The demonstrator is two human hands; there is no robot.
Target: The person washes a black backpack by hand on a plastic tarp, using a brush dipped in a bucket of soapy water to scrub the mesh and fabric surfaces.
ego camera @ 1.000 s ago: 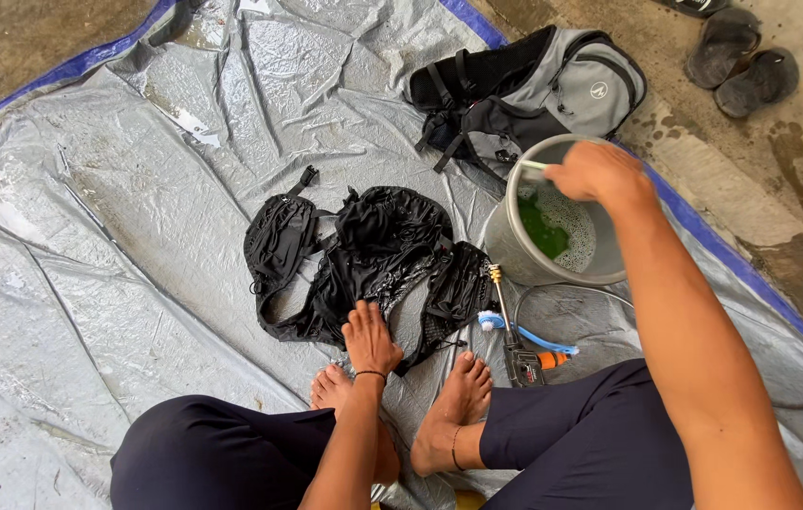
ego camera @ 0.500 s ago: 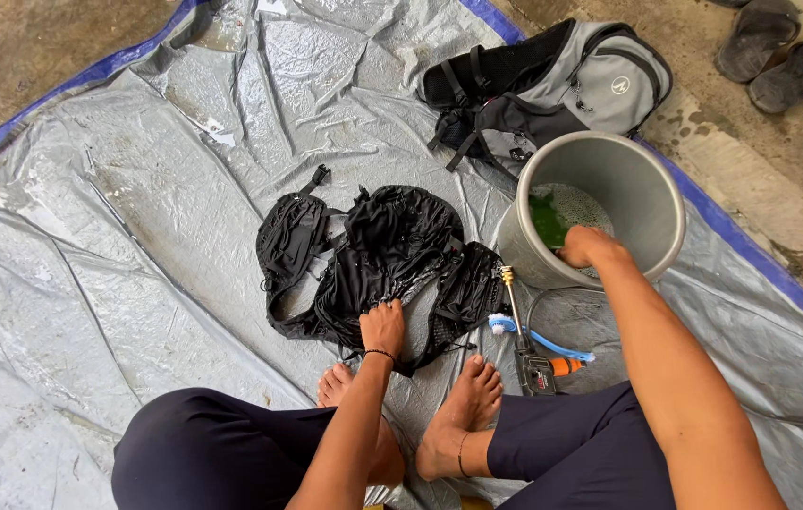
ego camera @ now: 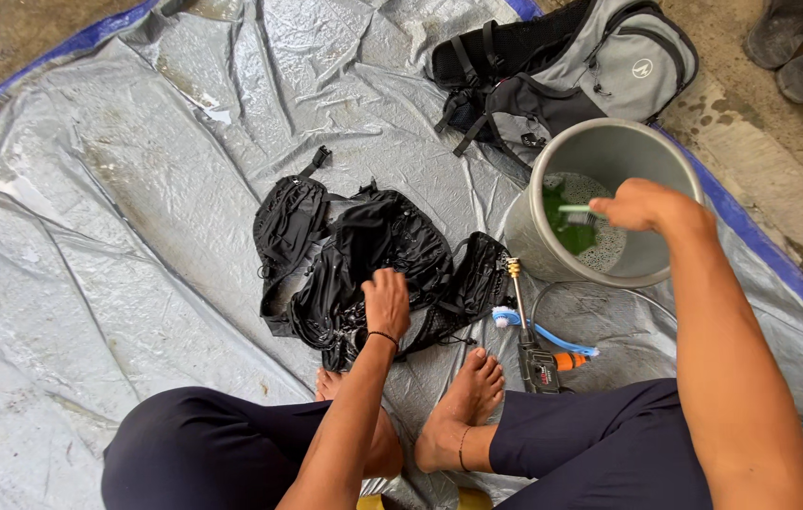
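Looking down from my head camera, I take the grey bucket (ego camera: 609,156) as my landmark. My right hand (ego camera: 647,205) hovers over its open mouth, fingers closed on a small brush (ego camera: 579,212) with a pale green handle; the bristle end is hard to make out against the green, foamy water inside. To the left of the bucket lies the black vest (ego camera: 368,260), crumpled on the grey tarp (ego camera: 127,236), and my left hand (ego camera: 387,300) presses down on its near edge, fingers curled into the fabric; whether they truly pinch it I cannot tell. My hands are well apart. Just beside the bucket's base, on the near side, a spray nozzle (ego camera: 526,326) with a brass tip lies across a blue-handled brush (ego camera: 538,332). Beyond the bucket sits a grey and black backpack (ego camera: 571,71), its top cut off by the frame. My bare feet (ego camera: 463,401) rest near the vest, and my lap hides the tarp below.
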